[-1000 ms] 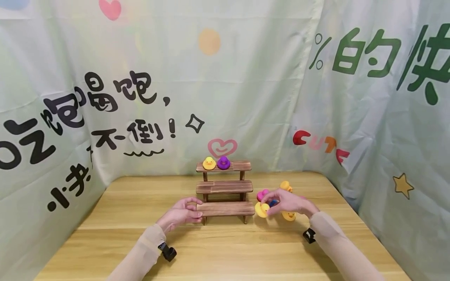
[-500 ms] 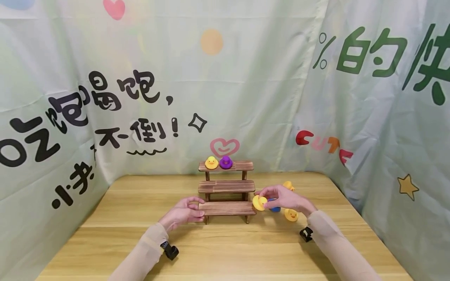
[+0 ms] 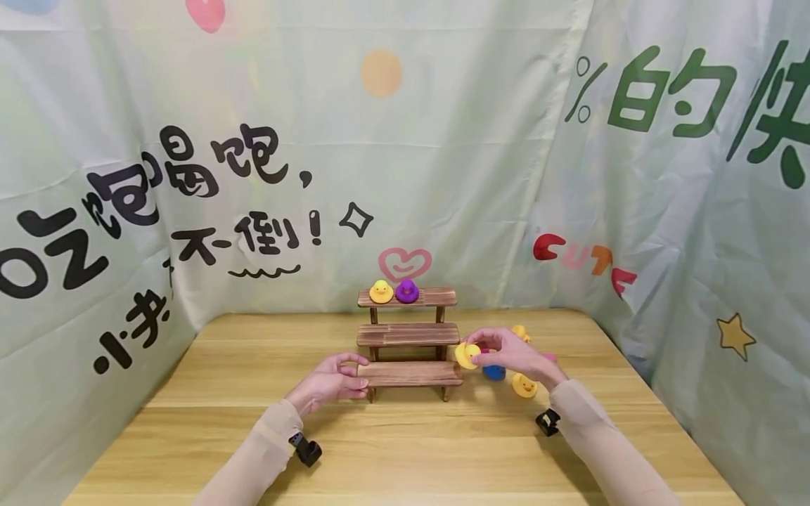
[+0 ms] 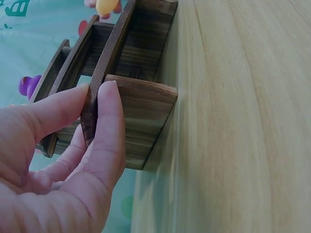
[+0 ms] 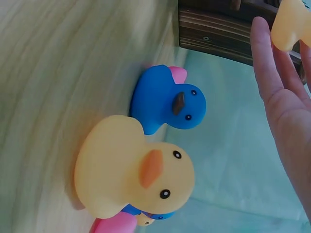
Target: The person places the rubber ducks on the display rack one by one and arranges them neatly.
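Observation:
My left hand [image 3: 325, 383] pinches the left end of the lowest board of a three-tier wooden shelf [image 3: 411, 374]. In the left wrist view, thumb and fingers [image 4: 111, 121] lie on either side of that board. A yellow rubber duck [image 3: 467, 356] is held by my right hand [image 3: 512, 351], just off the right end of the lowest tier. Only part of this duck shows at the corner of the right wrist view. On the top tier sit another yellow duck [image 3: 381, 292] and a purple duck [image 3: 407, 291], side by side.
Right of the shelf, on the wooden table [image 3: 405, 450], a blue duck [image 3: 494, 372], a yellow duck [image 3: 524, 385] and an orange-yellow duck [image 3: 521, 333] stand close together. Pink ones are partly hidden by my right hand. Printed cloth [image 3: 468, 176] hangs behind the table.
My right hand has lifted the yellow duck a little and brought it left, nearer the shelf. The left hand keeps its grip on the board. The head view has shifted slightly.

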The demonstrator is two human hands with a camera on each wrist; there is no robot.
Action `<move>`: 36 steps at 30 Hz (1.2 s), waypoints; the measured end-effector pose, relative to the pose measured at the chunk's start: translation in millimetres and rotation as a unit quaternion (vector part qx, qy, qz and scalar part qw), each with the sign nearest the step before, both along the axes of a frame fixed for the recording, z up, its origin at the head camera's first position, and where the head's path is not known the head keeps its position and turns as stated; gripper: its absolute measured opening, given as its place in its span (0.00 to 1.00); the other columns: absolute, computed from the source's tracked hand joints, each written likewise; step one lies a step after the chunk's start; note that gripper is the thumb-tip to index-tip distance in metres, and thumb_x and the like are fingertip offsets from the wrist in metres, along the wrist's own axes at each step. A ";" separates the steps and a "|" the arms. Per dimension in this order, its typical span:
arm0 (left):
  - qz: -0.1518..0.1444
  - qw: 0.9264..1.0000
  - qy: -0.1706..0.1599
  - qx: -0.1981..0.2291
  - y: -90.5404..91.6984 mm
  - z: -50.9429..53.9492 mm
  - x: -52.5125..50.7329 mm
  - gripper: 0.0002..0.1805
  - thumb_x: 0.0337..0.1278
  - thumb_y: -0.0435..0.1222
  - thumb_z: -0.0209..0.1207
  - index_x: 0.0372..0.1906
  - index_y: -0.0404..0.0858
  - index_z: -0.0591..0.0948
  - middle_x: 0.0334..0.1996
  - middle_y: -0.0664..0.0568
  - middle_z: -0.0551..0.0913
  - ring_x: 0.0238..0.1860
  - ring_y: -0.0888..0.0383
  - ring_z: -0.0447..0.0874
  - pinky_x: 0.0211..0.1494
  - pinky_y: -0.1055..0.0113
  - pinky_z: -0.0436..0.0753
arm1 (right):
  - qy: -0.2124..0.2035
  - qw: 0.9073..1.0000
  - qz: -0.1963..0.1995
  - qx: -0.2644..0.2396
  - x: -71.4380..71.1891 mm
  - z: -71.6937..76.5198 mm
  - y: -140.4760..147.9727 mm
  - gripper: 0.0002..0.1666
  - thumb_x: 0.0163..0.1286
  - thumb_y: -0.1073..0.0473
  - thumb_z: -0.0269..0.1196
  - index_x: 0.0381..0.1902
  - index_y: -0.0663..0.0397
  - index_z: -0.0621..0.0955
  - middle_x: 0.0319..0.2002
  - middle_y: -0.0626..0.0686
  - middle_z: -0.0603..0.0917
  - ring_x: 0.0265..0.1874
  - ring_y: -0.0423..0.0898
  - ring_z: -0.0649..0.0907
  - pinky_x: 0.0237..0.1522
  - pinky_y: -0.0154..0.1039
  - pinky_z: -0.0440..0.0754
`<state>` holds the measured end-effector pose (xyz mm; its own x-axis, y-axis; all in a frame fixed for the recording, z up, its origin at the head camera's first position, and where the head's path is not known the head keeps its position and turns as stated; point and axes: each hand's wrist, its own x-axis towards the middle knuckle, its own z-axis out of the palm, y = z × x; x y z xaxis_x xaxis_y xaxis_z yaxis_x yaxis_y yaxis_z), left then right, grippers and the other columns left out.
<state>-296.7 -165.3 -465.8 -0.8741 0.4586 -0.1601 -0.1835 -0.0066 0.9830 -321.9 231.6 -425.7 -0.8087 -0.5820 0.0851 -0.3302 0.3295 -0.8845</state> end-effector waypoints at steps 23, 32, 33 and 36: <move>0.004 1.000 -0.004 0.000 0.4 0.5 -0.3 0.29 0.54 0.21 0.62 0.61 0.28 0.66 0.33 0.48 0.77 0.37 0.53 0.86 0.51 0.59 0.87 | 0.050 0.990 -0.101 -0.084 1.7 9.8 -8.4 0.19 0.71 0.56 0.62 0.55 0.60 0.81 0.48 0.51 0.85 0.43 0.43 0.81 0.49 0.42 0.82; 0.000 1.000 -0.003 0.000 0.4 0.0 -1.4 0.30 0.55 0.21 0.61 0.62 0.27 0.65 0.33 0.48 0.77 0.38 0.53 0.87 0.50 0.60 0.87 | 0.049 0.975 -0.149 -0.156 -3.3 12.6 -19.2 0.24 0.72 0.56 0.61 0.58 0.67 0.78 0.43 0.41 0.86 0.41 0.38 0.84 0.49 0.33 0.83; -0.001 1.000 -0.001 -0.002 0.5 -0.1 -1.3 0.29 0.55 0.21 0.61 0.62 0.27 0.65 0.33 0.48 0.77 0.38 0.53 0.87 0.51 0.59 0.87 | 0.054 0.974 -0.148 -0.164 -3.8 13.3 -20.3 0.24 0.72 0.56 0.61 0.59 0.67 0.78 0.44 0.42 0.86 0.42 0.38 0.84 0.48 0.32 0.83; 0.001 1.000 -0.003 -0.002 0.5 -0.2 -0.9 0.30 0.55 0.21 0.61 0.62 0.26 0.65 0.33 0.49 0.77 0.38 0.53 0.87 0.51 0.59 0.87 | 0.077 0.969 -0.151 -0.180 -5.7 15.1 -23.3 0.23 0.71 0.58 0.62 0.59 0.67 0.78 0.51 0.47 0.84 0.45 0.39 0.83 0.49 0.30 0.83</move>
<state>-297.6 -164.9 -465.9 -0.8740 0.4566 -0.1663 -0.1884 -0.0030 0.9821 -327.6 208.3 -410.5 -0.8990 -0.2305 0.3725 -0.4047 0.1117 -0.9076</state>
